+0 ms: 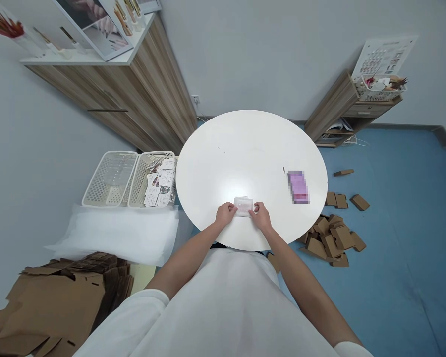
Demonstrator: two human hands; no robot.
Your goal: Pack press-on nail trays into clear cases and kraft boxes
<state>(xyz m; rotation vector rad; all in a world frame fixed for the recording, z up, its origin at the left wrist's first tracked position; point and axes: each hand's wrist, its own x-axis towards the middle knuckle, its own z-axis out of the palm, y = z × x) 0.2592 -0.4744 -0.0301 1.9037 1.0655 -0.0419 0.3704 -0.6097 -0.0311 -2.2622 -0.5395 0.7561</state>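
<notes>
**Two light pinches leave little margin for uneven pull**

From my end, I have the left hand (226, 213) and the right hand (260, 216) at opposite ends of a small, flat, rectangular packet of translucent whitish film (244, 206). Each hand looks closed on its own end, fingertips and thumb together on the edge. The packet is over the near part of the oval-looking white smooth-topped table (245, 144); I can't tell whether it touches the surface or sits just above it.

My worry is uneven tension: if one hand pulls harder, the thin film could crease, tear or slip out of the weaker pinch. The smooth tabletop would offer little resistance, so a loose packet could slide towards the table's near rim and drop. Its contents are too blurred to make out, so I can't judge how they would shift.

The pixelated purple-and-pink rectangular item (299, 187) lies on the table's right side, where a wide sweep of the right forearm (305, 277) could knock it off. Beyond that side, small brown cardboard boxes (330, 240) lie in a loose heap on the floor, and a falling item could get lost among them.
</notes>
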